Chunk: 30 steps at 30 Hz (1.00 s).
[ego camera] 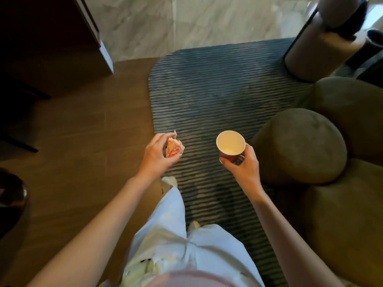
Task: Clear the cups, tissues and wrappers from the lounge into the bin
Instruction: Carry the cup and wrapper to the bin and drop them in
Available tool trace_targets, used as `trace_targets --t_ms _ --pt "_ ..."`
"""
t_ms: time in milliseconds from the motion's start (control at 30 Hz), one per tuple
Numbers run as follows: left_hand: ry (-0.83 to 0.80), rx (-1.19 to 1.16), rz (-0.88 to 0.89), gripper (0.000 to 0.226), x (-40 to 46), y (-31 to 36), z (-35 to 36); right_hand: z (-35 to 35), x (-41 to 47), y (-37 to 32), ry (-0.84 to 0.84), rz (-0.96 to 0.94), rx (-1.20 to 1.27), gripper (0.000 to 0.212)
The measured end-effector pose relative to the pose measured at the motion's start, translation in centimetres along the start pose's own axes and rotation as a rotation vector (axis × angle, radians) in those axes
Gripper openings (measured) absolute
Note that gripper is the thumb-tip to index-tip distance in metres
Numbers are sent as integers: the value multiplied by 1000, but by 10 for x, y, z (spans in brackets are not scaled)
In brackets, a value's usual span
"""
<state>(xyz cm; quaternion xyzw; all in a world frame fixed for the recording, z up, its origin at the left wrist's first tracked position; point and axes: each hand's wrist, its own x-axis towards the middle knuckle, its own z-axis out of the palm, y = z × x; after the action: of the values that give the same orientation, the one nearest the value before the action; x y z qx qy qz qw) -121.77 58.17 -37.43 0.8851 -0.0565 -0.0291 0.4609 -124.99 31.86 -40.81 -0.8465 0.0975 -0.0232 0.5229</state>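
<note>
My left hand (156,155) grips a crumpled wrapper (174,149), pale with red print, held out in front of me above the edge of the rug. My right hand (243,165) holds a paper cup (230,146) upright from below; the cup is dark red outside, cream inside, and looks empty. Both hands are at about waist height, roughly a forearm's width apart. No bin is clearly visible.
A grey striped rug (217,90) lies ahead on a wooden floor (93,125). Round olive cushioned seats (300,146) stand at my right. A pale cylindrical piece with a dark frame (310,52) stands far right. Dark furniture (47,42) fills the upper left.
</note>
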Motion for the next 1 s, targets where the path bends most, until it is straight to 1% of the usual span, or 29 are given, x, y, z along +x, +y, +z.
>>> trace_targets --t_ms 100,233,300,400,467,600,667,867,1000 --pt "-5 21 22 53 89 -12 -5 15 87 -6 3 -33 0 66" --pt "14 32 88 53 234 -15 -21 22 215 -36 68 -37 -13 64" --pt "-13 45 124 53 306 -11 -26 21 271 -49 109 -71 -32 63" --pt "-99 66 171 55 407 -4 -21 16 351 -57 187 -150 -104 63" --pt "-134 58 187 55 467 0 -14 10 401 -57 235 -120 -115 64" --pt "-186 51 221 55 595 4 18 -7 512 -44 316 -20 -99 67" --pt "-208 42 235 56 665 13 40 -20 573 -34 343 -4 -92 67" --pt "-219 24 242 57 881 78 101 -80 775 -22 423 38 -38 67" --pt "-230 78 280 58 995 116 134 -122 895 -32 436 29 -57 66"
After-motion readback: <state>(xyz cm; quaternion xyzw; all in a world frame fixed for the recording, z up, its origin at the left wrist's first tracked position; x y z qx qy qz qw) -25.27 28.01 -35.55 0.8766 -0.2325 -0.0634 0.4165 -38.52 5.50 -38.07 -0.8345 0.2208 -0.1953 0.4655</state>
